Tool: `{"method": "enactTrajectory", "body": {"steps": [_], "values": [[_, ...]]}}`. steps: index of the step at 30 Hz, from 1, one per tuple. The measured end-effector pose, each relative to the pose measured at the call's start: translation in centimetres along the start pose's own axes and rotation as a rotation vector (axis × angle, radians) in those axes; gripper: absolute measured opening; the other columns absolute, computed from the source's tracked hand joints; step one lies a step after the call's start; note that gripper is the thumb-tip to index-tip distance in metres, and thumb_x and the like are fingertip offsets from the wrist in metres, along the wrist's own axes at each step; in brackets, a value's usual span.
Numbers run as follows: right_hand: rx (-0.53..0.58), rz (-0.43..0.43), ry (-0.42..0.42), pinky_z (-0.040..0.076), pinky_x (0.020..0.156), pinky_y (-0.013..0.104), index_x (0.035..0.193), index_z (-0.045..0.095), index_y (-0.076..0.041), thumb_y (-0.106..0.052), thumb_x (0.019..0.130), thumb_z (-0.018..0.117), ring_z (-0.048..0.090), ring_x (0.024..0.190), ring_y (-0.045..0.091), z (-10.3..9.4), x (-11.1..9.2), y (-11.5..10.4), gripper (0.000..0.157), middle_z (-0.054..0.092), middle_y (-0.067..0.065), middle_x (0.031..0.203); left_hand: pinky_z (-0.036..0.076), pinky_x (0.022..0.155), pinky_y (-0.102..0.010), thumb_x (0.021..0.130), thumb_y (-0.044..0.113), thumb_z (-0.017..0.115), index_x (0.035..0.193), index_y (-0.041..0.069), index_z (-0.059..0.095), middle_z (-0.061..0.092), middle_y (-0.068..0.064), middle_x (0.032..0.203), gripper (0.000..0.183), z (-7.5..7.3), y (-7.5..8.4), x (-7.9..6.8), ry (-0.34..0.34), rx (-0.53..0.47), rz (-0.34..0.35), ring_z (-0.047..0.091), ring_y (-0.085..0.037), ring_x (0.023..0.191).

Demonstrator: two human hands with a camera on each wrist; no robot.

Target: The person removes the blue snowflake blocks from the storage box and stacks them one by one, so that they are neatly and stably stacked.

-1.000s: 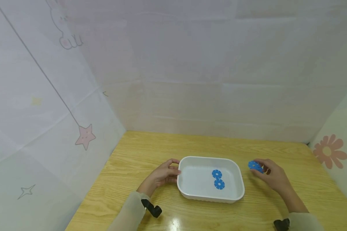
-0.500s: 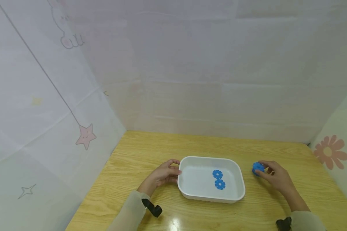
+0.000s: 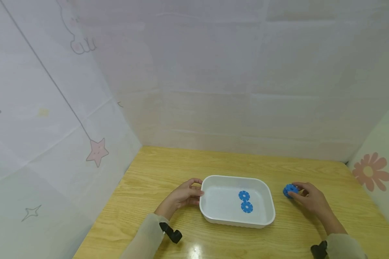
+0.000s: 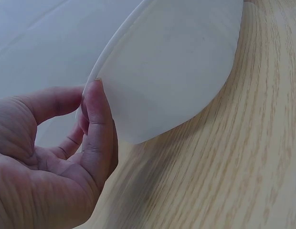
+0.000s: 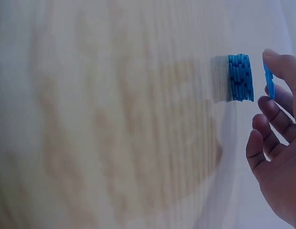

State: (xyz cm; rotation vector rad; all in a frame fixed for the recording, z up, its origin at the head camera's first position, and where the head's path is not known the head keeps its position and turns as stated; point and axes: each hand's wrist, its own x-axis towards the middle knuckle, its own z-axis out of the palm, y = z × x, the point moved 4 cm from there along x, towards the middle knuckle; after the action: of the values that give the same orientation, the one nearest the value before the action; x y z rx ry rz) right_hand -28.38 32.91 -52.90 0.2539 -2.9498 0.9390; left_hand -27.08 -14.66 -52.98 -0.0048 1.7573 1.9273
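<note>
A white plastic basin (image 3: 218,201) stands on the wooden table with two blue snowflake discs (image 3: 244,196) lying flat in its right half. My left hand (image 3: 186,194) pinches the basin's left rim; in the left wrist view thumb and fingers (image 4: 98,109) clasp the rim from both sides. To the right of the basin is a neat stack of blue snowflake discs (image 5: 240,78) on the table. My right hand (image 3: 309,197) pinches a single blue disc (image 5: 269,80) between thumb and finger. That disc is held just above the stack, with a small gap between them in the right wrist view.
The wooden table (image 3: 168,165) reaches back to a pale cloth backdrop (image 3: 207,82). Printed cloth also hangs at the left and right sides. Black camera mounts (image 3: 170,233) sit on both wrists.
My right hand has shifted slightly right, bringing the pinched disc from left of the stack to over it. The left hand and the basin stay in place.
</note>
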Motion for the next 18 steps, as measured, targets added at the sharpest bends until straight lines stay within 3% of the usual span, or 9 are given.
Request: {"method": "enactTrajectory", "body": {"steps": [9,18], "values": [[0.013,0.015,-0.060,0.049,0.071,0.037,0.135,0.059,0.001,-0.043,0.096,0.069,0.059,0.095,0.027,0.12,0.58,0.59,0.059,0.062,0.020,0.116,0.059,0.068,-0.029,0.092,0.002,0.069,0.137,0.005,0.045,0.067,-0.021,0.116,0.051,0.06,-0.04,-0.13,-0.016,0.000,0.007,0.068,-0.017,0.082],[0.008,0.016,-0.069,0.052,0.073,0.041,0.133,0.061,0.001,-0.042,0.094,0.071,0.060,0.094,0.027,0.24,0.62,0.82,0.058,0.062,0.018,0.113,0.059,0.069,-0.030,0.092,0.002,0.068,0.137,0.005,0.045,0.068,-0.021,0.116,0.051,0.03,-0.01,-0.18,-0.020,-0.004,0.010,0.069,-0.017,0.083]]}}
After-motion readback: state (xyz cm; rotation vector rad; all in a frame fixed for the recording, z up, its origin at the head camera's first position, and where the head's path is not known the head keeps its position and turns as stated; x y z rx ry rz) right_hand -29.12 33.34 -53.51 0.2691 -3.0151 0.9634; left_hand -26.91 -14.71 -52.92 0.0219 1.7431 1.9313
